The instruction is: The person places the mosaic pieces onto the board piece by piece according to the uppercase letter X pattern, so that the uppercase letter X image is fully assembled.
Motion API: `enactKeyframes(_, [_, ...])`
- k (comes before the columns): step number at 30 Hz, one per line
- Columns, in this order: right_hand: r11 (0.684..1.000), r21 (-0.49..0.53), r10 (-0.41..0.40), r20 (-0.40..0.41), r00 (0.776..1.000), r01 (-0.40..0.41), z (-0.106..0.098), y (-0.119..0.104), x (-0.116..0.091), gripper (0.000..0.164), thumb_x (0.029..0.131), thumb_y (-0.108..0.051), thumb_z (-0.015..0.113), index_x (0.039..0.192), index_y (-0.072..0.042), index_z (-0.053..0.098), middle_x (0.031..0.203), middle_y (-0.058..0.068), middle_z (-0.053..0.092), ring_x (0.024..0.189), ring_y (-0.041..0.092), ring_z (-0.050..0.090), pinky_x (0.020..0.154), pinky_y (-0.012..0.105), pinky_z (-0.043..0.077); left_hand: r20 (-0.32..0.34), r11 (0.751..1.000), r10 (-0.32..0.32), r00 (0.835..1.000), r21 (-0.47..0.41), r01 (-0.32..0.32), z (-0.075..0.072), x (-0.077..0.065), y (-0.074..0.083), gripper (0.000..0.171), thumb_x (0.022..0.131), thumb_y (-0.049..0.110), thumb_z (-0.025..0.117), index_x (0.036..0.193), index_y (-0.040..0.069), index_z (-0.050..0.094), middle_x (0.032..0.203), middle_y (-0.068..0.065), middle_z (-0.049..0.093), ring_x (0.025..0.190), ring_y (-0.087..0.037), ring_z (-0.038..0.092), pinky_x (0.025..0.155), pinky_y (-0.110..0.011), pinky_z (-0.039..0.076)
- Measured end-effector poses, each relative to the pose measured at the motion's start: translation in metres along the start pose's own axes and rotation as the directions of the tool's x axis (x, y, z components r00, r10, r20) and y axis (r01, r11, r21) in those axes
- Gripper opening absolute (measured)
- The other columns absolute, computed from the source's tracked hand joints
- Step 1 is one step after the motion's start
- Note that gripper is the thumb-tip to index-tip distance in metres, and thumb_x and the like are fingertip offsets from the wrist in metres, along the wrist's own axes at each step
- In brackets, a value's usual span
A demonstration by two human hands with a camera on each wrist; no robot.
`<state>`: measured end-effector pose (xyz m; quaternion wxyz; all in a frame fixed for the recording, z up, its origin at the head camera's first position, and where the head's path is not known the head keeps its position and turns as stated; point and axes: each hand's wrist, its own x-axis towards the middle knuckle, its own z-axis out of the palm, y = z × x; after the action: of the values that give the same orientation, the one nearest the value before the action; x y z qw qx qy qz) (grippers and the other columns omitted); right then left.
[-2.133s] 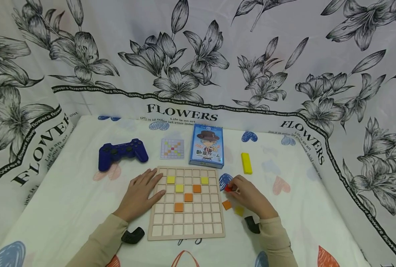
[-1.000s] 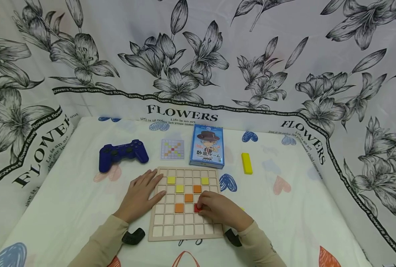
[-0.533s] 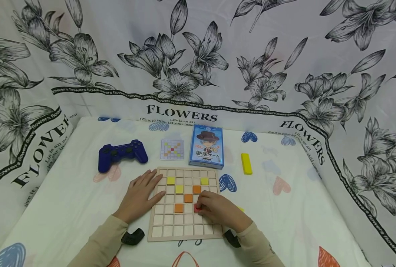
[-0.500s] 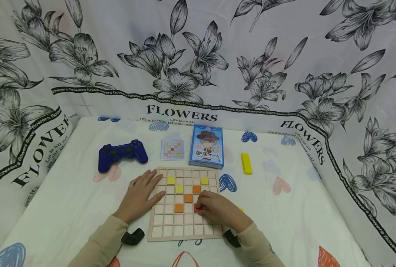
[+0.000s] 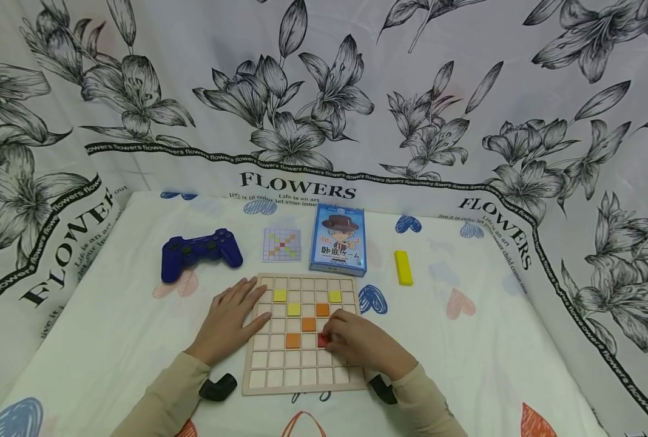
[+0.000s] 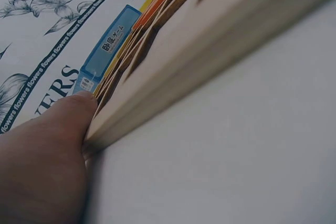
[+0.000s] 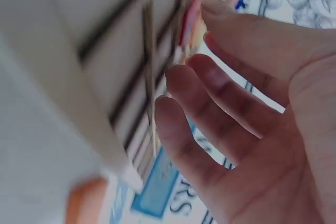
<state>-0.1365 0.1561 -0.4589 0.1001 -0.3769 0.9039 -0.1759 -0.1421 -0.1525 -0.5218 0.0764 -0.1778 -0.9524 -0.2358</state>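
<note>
A wooden grid board [image 5: 309, 359] lies on the cloth in front of me, with yellow tiles [image 5: 293, 309] and orange tiles [image 5: 308, 325] in some of its cells. My left hand [image 5: 228, 321] rests along the board's left edge, its fingers spread; the left wrist view shows its thumb [image 6: 68, 114] at that edge. With thumb and index finger, my right hand [image 5: 364, 340] pinches a red tile [image 5: 322, 341] at a cell right of centre. In the right wrist view the other fingers are loosely bent. Whether the red tile lies flat is hard to tell.
Behind the board lie a printed pattern card [image 5: 281, 245] and a blue card-game box [image 5: 338, 240]. A dark blue game controller [image 5: 201, 254] is at the back left. A yellow block [image 5: 403, 267] lies at the right. A patterned cloth wall [image 5: 324, 91] encloses the table.
My right hand has carried the red tile from right of the board leftward onto the board. Over the last half second it shifts only slightly. The left hand has stayed put.
</note>
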Motion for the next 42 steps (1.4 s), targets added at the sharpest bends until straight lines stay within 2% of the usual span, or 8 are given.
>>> enactKeyframes(6, [0.985,0.008,0.175,-0.023,0.984,-0.175,-0.014,0.017,-0.026,0.022,0.090,-0.023,0.068,0.110,-0.014,0.065,0.103,-0.005,0.062,0.087,0.006,0.058,0.080,0.026,0.054,0.003,1.000,0.000,1.000,0.000,0.000,0.003,-0.003,0.000,0.066,0.094,0.059,0.047,0.147,0.020,0.040,0.154,-0.007,0.032,0.144,-0.028,0.024,0.109,-0.053,0.023])
enactKeyframes(11, [0.960,-0.003,0.280,-0.045,0.959,-0.281,-0.021,0.032,-0.053,0.020,0.087,-0.019,0.071,0.106,-0.014,0.065,0.100,-0.006,0.062,0.087,0.009,0.059,0.079,0.028,0.054,-0.002,1.000,0.003,1.000,0.005,-0.003,0.003,-0.003,-0.001,0.067,0.093,0.059,0.048,0.147,0.020,0.040,0.154,-0.008,0.032,0.144,-0.029,0.024,0.109,-0.053,0.023])
enactKeyframes(13, [0.954,-0.009,0.298,-0.048,0.953,-0.299,-0.021,0.037,-0.064,0.021,0.086,-0.016,0.071,0.106,-0.013,0.065,0.101,-0.005,0.062,0.087,0.010,0.060,0.079,0.029,0.054,-0.002,1.000,0.004,1.000,0.009,-0.004,0.002,-0.003,-0.002,0.067,0.094,0.059,0.048,0.147,0.019,0.040,0.155,-0.008,0.032,0.144,-0.029,0.024,0.109,-0.054,0.023])
enactKeyframes(17, [0.953,-0.007,0.302,-0.067,0.951,-0.303,-0.017,0.045,-0.080,0.023,0.084,-0.013,0.073,0.105,-0.011,0.064,0.100,-0.005,0.060,0.086,0.010,0.059,0.078,0.028,0.054,0.001,1.000,0.002,1.000,0.013,-0.002,0.001,-0.002,-0.004,0.067,0.094,0.059,0.047,0.147,0.020,0.039,0.155,-0.008,0.031,0.144,-0.029,0.023,0.108,-0.054,0.023])
enactKeyframes(23, [0.959,0.023,0.284,-0.107,0.953,-0.284,-0.010,0.054,-0.091,0.026,0.081,-0.007,0.074,0.105,-0.010,0.063,0.101,-0.005,0.059,0.087,0.011,0.059,0.079,0.026,0.054,0.006,1.000,-0.004,1.000,0.008,0.004,0.000,-0.001,-0.004,0.067,0.094,0.060,0.046,0.148,0.020,0.039,0.155,-0.007,0.031,0.144,-0.029,0.023,0.108,-0.055,0.023])
enactKeyframes(37, [0.957,0.047,0.288,-0.106,0.952,-0.285,-0.011,0.052,-0.093,0.027,0.080,0.000,0.074,0.102,-0.008,0.060,0.099,-0.003,0.058,0.085,0.011,0.057,0.076,0.026,0.053,0.011,1.000,-0.007,1.000,0.002,0.007,0.001,0.000,-0.002,0.067,0.094,0.058,0.048,0.147,0.019,0.040,0.155,-0.007,0.031,0.144,-0.029,0.023,0.110,-0.054,0.022])
enactKeyframes(42, [0.971,0.079,0.235,-0.131,0.963,-0.226,-0.013,0.049,-0.090,0.024,0.080,0.003,0.073,0.094,-0.010,0.057,0.095,-0.004,0.056,0.084,0.010,0.057,0.073,0.024,0.053,0.016,1.000,-0.012,1.000,0.001,0.012,0.001,0.000,-0.002,0.067,0.094,0.058,0.048,0.148,0.019,0.039,0.155,-0.007,0.031,0.144,-0.029,0.022,0.110,-0.053,0.022])
